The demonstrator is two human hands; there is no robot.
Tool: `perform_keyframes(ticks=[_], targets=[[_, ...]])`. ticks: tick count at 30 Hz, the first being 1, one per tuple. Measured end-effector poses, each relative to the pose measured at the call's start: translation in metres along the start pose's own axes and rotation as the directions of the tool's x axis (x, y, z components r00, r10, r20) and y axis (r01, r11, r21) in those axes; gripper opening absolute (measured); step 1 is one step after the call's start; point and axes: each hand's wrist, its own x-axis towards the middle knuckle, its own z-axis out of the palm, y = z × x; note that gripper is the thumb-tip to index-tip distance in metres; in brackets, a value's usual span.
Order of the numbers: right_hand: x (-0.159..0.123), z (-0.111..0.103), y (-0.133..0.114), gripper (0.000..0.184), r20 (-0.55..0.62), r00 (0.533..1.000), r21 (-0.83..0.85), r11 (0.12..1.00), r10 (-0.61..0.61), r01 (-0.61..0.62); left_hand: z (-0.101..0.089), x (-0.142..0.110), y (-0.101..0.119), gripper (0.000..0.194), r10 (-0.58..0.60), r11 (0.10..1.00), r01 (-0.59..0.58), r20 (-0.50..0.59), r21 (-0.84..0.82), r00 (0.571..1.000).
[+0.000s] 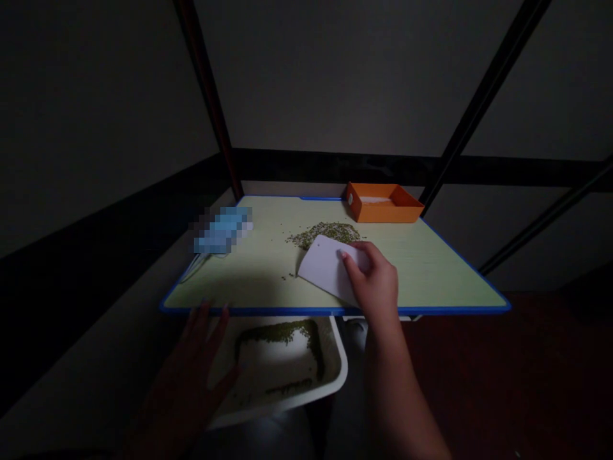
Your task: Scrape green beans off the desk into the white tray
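My right hand [376, 278] is closed on a white scraper card [328, 265], thumb on top, tilted over the tabletop. Against the card's far side lies a spread of small green beans [332, 233], with a few strays near its left corner. My left hand [204, 358], dim in shadow, has its fingers apart. Its fingertips are at the table's blue front edge, and its thumb is over the left part of a white basin [341, 367]. More green beans line the basin's far and right inner sides. The basin's left rim is hidden by my hand.
An orange open box [387, 213] sits at the table's back right corner. A blurred-out blue item [223, 231] with a white cord is at the left edge. The light green tabletop [426, 275] has a blue rim, with dark-trimmed walls behind and left.
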Motion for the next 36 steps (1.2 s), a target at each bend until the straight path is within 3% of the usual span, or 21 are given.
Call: perform_keyframes(ticks=[6, 14, 20, 28, 36], targets=[[-0.008, 0.014, -0.012, 0.023, 0.091, 0.995, 0.029, 0.999, -0.034, 0.032, 0.001, 0.001, 0.001, 0.083, 0.019, 1.000, -0.019, -0.001, 0.005, 1.000], [-0.001, 0.011, -0.004, 0.024, 0.032, 0.999, -0.029, 1.000, -0.005, 0.006, -0.001, 0.000, 0.001, 0.084, 0.018, 1.000, -0.018, 0.009, 0.005, 1.000], [-0.006, 0.014, -0.012, 0.023, 0.085, 0.996, -0.009, 0.999, -0.033, 0.034, -0.003, 0.001, 0.002, 0.084, 0.014, 1.000, -0.014, 0.012, -0.006, 1.000], [-0.002, 0.015, -0.006, 0.024, 0.040, 0.999, -0.036, 0.999, -0.012, 0.013, -0.004, 0.002, 0.003, 0.085, 0.020, 1.000, -0.020, 0.002, -0.002, 1.000], [-0.002, 0.018, -0.008, 0.023, 0.083, 0.996, 0.019, 1.000, -0.018, 0.017, -0.002, 0.000, 0.003, 0.084, 0.021, 1.000, -0.021, 0.011, 0.008, 1.000]])
